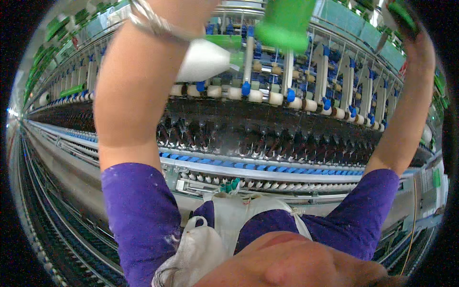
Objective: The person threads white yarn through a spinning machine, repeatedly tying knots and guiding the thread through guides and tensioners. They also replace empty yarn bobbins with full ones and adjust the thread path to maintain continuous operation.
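My left arm reaches up across the machine. Only the start of my left hand [189, 13], past a bracelet [155, 20] of silvery bands, shows at the top edge; its fingers are cut off. Beside that forearm is a white yarn package [203, 61], its narrow end toward a green piece. A large green cylinder [286, 26] hangs to the right of it, blurred, and no hand of mine is seen touching it. My right arm is raised at the far right. My right hand [415, 36] is dark and blurred near a green object [402, 14]; whether it grips that is unclear.
A long spinning frame spans the view, with a row of white rollers [256, 96] and blue-tipped arms [326, 71]. Below run dark spindles [258, 143], a blue belt strip [267, 166] and several small white bobbins [272, 185]. Another machine row [62, 205] curves along the left.
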`<state>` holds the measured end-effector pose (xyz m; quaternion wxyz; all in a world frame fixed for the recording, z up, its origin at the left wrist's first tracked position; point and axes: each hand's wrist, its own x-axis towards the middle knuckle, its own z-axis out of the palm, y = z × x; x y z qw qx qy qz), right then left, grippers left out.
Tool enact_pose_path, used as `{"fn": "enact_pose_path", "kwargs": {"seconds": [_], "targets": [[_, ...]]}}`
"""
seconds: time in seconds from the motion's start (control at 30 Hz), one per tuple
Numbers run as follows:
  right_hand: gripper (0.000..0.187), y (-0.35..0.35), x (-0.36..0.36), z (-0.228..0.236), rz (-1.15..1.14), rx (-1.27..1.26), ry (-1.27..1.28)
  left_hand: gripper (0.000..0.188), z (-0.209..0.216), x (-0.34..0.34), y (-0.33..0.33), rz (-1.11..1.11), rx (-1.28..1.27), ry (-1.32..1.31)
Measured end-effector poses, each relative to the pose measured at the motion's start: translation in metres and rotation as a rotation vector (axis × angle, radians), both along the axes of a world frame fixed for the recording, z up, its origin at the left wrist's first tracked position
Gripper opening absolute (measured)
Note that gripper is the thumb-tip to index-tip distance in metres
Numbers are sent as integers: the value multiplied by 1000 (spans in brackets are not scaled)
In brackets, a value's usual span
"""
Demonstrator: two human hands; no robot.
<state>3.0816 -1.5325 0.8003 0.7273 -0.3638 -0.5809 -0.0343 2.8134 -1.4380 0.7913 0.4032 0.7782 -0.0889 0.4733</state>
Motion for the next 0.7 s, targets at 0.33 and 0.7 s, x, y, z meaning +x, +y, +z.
{"fn": "enact_pose_path", "kwargs": {"seconds": [0.33,0.7], "targets": [[57,8,-74,-134,-3,-184,207,38,-182,-163,45,175,-285,401],[51,54,-169,-14,-101,125,-50,51,-189,-299,138,1119,416,459]]}}
